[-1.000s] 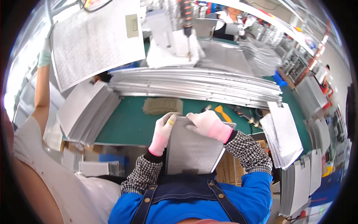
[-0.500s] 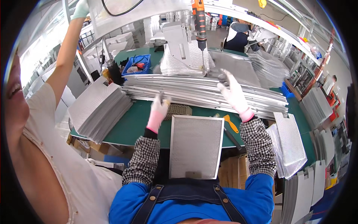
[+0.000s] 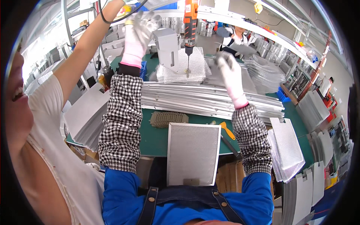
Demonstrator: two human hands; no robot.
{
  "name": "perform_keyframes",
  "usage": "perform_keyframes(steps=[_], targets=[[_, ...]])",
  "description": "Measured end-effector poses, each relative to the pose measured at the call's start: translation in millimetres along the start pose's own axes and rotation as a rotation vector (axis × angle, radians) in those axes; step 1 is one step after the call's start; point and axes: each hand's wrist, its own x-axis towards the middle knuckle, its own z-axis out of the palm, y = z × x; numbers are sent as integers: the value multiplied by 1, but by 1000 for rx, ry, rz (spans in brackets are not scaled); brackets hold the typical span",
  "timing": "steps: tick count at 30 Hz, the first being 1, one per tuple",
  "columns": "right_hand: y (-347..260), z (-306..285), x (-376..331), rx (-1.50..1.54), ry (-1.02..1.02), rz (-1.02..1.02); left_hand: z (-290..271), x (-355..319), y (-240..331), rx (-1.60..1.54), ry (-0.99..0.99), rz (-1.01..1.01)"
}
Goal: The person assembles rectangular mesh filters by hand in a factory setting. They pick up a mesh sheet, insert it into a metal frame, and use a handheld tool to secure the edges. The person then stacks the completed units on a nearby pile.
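My left hand (image 3: 141, 34), in a white glove with a pink cuff, is raised at the upper left with its fingers spread and nothing visible in them. It is close to the co-worker's outstretched arm (image 3: 92, 39). My right hand (image 3: 230, 73), gloved too, hovers above the right part of a bundle of long metal strips (image 3: 176, 98); its fingers are loosely bent and apart, with no object seen in them. A framed metal mesh panel (image 3: 193, 153) stands against the table's near edge in front of my body. An orange and black power screwdriver (image 3: 190, 30) hangs over a mesh stack (image 3: 178, 73).
A row of small tan-grey parts (image 3: 168, 119), a yellow scraper (image 3: 227, 130) and a dark-handled tool (image 3: 230, 145) lie on the green table (image 3: 155, 140). Mesh sheets are stacked at left (image 3: 86, 116) and right (image 3: 287, 144). The co-worker (image 3: 52, 112) stands close on my left.
My left hand has moved up and away from the metal strips, toward the upper left. My right hand has risen slightly. The co-worker's arm has shifted right, and the blue bin is now mostly hidden.
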Motion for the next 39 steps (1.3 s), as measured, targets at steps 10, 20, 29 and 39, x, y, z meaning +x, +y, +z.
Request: perform_keyframes(steps=[10,20,29,39], targets=[[-26,16,175,160,51,101,53,22,-10,362,116,-87],[-68,60,170,787,-270,315,-26,87,-9,408,287,-185],[42,9,240,939,-50,102,44,25,-44,638,111,-121],[-20,-112,121,252,476,-253,63,-104,-22,892,140,326]])
